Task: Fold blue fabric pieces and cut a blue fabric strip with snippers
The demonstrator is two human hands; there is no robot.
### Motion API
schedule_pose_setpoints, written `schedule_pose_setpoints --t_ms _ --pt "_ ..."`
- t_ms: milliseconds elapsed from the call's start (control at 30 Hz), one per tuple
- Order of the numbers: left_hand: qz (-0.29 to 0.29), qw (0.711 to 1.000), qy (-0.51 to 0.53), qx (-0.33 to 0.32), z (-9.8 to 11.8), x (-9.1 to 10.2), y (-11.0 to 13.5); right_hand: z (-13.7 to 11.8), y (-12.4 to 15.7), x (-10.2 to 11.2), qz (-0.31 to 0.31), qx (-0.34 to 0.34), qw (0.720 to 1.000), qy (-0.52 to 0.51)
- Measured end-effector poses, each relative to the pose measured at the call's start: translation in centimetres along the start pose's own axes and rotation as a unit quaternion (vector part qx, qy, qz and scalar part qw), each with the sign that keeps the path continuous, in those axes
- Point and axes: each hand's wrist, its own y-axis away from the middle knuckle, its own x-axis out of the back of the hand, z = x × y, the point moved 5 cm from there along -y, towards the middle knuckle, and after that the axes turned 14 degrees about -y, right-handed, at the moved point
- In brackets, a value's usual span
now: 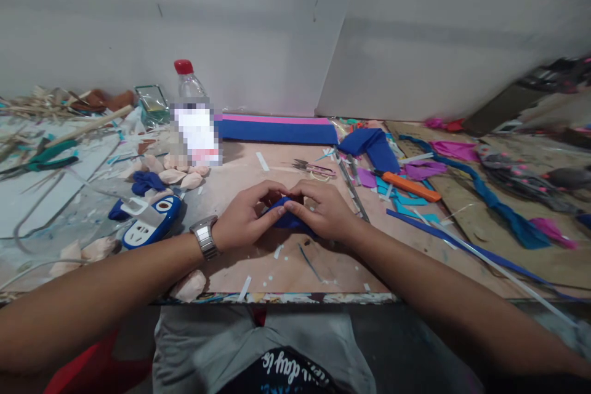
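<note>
Between my two hands, low over the middle of the table, is a small piece of blue fabric (292, 220). My left hand (247, 212), with a metal watch (205, 238) at its wrist, pinches the fabric's left side with thumb and fingers. From the other side my right hand (323, 209) has its thumb pressed on the same piece, close to the left thumb. Most of the fingertips are hidden behind the fabric and thumbs. Just beyond the hands lie thread snips (314, 167) with a pink handle.
Folded blue fabric (277, 131) lies along the wall. An orange utility knife (410, 186) and blue strips lie to the right. On the left are a power socket (152, 221), pale fabric bundles (191, 180), green-handled pliers (50, 157) and a red-capped bottle (188, 81) behind a blurred phone.
</note>
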Motion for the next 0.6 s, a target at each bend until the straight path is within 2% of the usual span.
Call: schedule_pose_setpoints --t_ms 233,400,600 --pt "0.033 0.999 0.026 0.006 -0.43 0.37 -0.15 -0.37 0.01 -0.12 -0.007 -0.027 1.000 -0.001" --pt "0.041 0.998 0.034 0.024 -0.32 0.49 -0.24 -0.08 0.01 -0.08 0.012 -0.047 0.999 0.011" --pt "0.031 0.998 0.054 0.031 -0.52 0.32 -0.23 0.06 -0.04 -0.21 -0.006 -0.021 0.999 0.033"
